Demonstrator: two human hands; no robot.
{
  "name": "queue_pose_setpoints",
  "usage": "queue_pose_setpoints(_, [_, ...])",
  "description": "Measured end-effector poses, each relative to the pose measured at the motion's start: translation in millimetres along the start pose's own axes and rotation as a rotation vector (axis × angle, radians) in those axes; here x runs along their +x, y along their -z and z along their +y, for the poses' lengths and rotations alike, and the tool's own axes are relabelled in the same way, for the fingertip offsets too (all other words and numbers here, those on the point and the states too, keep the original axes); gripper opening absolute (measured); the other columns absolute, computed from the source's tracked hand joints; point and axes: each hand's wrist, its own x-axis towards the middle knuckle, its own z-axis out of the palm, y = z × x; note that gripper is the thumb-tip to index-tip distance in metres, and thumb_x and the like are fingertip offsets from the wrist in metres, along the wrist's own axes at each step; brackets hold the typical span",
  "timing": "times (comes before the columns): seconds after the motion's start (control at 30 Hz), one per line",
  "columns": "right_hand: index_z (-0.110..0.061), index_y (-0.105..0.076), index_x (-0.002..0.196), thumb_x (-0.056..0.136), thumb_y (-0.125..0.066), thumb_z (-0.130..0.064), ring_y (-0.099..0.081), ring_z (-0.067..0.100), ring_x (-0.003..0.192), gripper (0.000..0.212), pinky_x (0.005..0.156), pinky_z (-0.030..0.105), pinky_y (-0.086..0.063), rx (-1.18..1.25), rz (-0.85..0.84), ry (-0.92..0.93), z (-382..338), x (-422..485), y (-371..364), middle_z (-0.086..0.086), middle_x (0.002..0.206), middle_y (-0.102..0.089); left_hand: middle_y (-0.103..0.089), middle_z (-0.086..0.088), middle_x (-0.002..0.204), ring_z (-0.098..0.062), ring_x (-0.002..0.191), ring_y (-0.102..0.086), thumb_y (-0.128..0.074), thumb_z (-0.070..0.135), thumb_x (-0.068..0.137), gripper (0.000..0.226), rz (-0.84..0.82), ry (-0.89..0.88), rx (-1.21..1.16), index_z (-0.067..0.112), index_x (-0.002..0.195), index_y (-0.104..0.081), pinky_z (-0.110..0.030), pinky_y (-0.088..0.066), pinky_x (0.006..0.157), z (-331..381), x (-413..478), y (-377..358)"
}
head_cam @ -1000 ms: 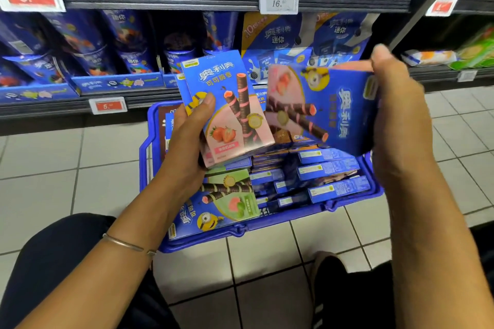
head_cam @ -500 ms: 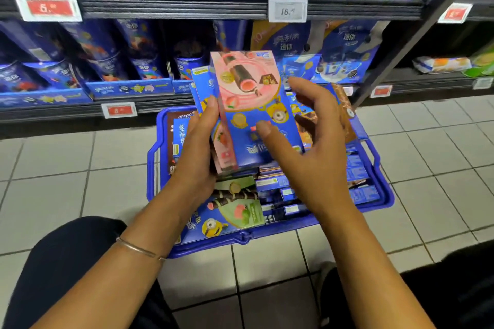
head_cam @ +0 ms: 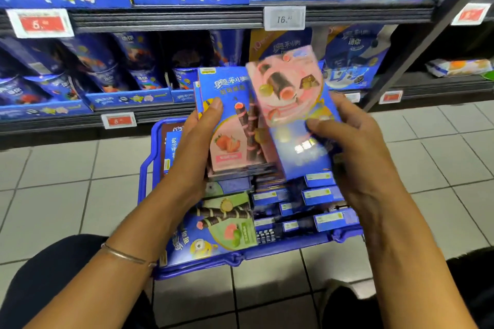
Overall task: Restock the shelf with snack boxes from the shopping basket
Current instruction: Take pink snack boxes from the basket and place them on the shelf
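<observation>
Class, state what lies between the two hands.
Head view: two overlapping boxes, a strawberry box in the left hand, a pink box in the right hand.

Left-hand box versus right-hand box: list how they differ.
The left-hand box stands nearly upright, pink end down; the right-hand box tilts, pink end up. The left-hand box fronts a stack in the left hand; the right hand holds the right-hand box alone. Both are blue-and-pink, above the basket.
</observation>
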Motion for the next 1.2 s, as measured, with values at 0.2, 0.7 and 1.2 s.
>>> queue_pose_setpoints(0.2, [-0.009, -0.059, 0.122, 0.079, -0.070, -0.003, -0.063, 0.020, 0.103, 0.045, 0.089, 0.036, -0.051, -0.138, -0.077, 0.306, -82, 18, -4, 0.008, 0.116, -0.066, -0.081, -0.013, 0.101, -0.028, 0.082, -0.080, -0.060, 0.057, 0.095, 0.042, -0.096, 0.271, 0.004, 0.024, 0.101, -0.083, -0.037, -0.063, 0.067, 53, -19, -33])
queue_pose_setpoints(0.7, [-0.035, -0.063, 0.089, 0.067, -0.050, 0.023, -0.021, 0.012, 0.155, 0.063, 0.120, 0.039, -0.030, -0.367, -0.224, 0.448, -448, -41, -137, 0.009, 0.167, -0.021, -0.080, -0.010, 0.110, -0.025, 0.094, -0.078, -0.053, 0.060, 0.088, 0.056, 0.049, 0.253, -0.212, 0.017, 0.107, -0.083, -0.038, -0.062, 0.085, 422, -213, -134])
queue_pose_setpoints(1.2, [-0.003, -0.069, 0.110, 0.080, -0.061, -0.040, -0.066, 0.037, 0.109, 0.049, 0.104, 0.059, -0.044, 0.064, -0.307, -0.135, -649, -130, -321, 0.024, 0.120, -0.069, -0.076, -0.017, 0.121, -0.042, 0.115, -0.071, -0.053, 0.058, 0.101, 0.059, 0.374, -0.155, -0.149, 0.011, 0.133, -0.068, -0.060, -0.050, 0.104, 646, -379, -105])
